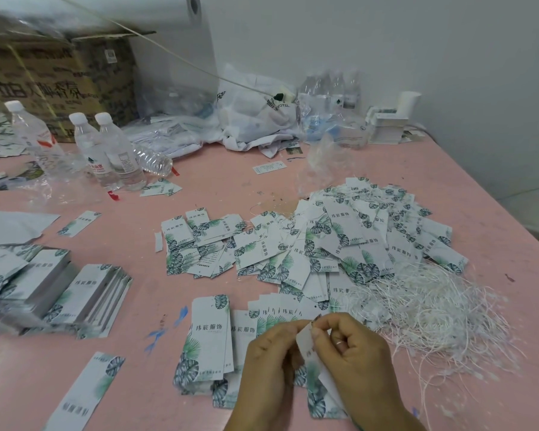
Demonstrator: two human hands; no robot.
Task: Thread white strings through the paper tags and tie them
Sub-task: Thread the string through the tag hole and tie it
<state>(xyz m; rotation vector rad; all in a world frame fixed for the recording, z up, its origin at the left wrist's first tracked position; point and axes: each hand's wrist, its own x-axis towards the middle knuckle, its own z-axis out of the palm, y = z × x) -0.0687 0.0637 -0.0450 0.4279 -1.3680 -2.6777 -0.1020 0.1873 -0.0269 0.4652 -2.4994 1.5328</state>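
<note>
Nearest, at the bottom edge: left hand (269, 359) and right hand (352, 353) together over the pink table (131, 231), fingers of both curled and pinching one paper tag (308, 353) between them, its top end up at the fingertips, its printed part hanging down and bending. No string visible at the fingertips; too small to tell whether one is already through the hole. Just under and left of the hands, a short row of tags (212, 337) laid flat, holes at the far end. To the right, near the right hand, a loose heap of white strings (430, 309), badly tangled. Risk from here, as a judgement: pulling one string from that heap likely to drag several along or tighten a snarl; a hard tug through the small hole likely to tear the tag's edge; the bent tag likely to crease under a tight pinch. Farther back, a big pile of tags (339, 241) spread across the middle, some with strings among them. At near left, neat stacks of tags (84, 293). Farthest, water bottles (106, 150), a cardboard box (56, 85) and crumpled plastic bags (255, 116) against the wall.
</note>
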